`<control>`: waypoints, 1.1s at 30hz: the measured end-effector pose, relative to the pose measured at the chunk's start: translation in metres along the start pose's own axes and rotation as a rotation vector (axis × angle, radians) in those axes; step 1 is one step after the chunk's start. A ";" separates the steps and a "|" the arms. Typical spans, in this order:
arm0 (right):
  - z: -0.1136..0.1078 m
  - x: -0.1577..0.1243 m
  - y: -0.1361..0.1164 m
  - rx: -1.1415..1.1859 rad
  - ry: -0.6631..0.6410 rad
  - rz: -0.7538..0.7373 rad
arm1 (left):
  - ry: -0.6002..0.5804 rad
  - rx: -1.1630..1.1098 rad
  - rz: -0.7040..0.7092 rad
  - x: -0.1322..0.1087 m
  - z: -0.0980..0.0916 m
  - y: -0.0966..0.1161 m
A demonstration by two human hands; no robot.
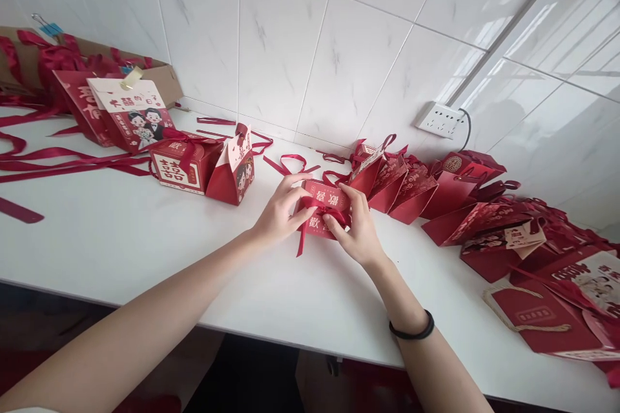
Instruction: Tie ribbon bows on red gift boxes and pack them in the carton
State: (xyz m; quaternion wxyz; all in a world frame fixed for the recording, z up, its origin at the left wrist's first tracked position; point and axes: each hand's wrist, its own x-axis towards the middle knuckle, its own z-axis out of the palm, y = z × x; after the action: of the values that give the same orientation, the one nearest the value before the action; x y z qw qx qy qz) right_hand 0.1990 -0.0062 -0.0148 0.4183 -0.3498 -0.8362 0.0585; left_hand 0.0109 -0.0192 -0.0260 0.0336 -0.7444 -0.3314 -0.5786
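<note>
A small red gift box [325, 199] with white characters lies on the white table [121, 232] at the middle. A red ribbon [310, 222] crosses the box and hangs down in front of it. My left hand [281, 210] grips the box's left end, with its fingers pinched on the ribbon. My right hand [356, 226] presses on the box's right side, fingers closed on the ribbon at the knot. A black band [413, 330] circles my right wrist.
Two finished red boxes [203, 168] stand to the left. Flat printed boxes [130, 113], loose red ribbons [58, 161] and a cardboard carton [159, 77] lie at far left. Several red boxes and bags [484, 219] pile at the right. A wall socket [440, 119] sits on the tiled wall.
</note>
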 end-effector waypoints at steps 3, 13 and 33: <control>0.000 0.000 0.001 0.009 0.014 0.030 | -0.018 -0.002 -0.002 0.000 -0.001 0.000; 0.002 -0.001 0.000 0.197 0.141 0.158 | -0.046 -0.097 0.001 -0.002 -0.001 -0.003; -0.006 0.003 -0.006 0.242 0.256 0.281 | -0.057 -0.045 -0.013 0.001 0.001 0.005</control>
State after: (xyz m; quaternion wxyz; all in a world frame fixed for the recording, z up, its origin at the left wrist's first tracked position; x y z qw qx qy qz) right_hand 0.1991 -0.0101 -0.0067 0.5479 -0.4148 -0.7060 0.1714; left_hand 0.0140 -0.0226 -0.0241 0.0035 -0.7590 -0.3242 -0.5646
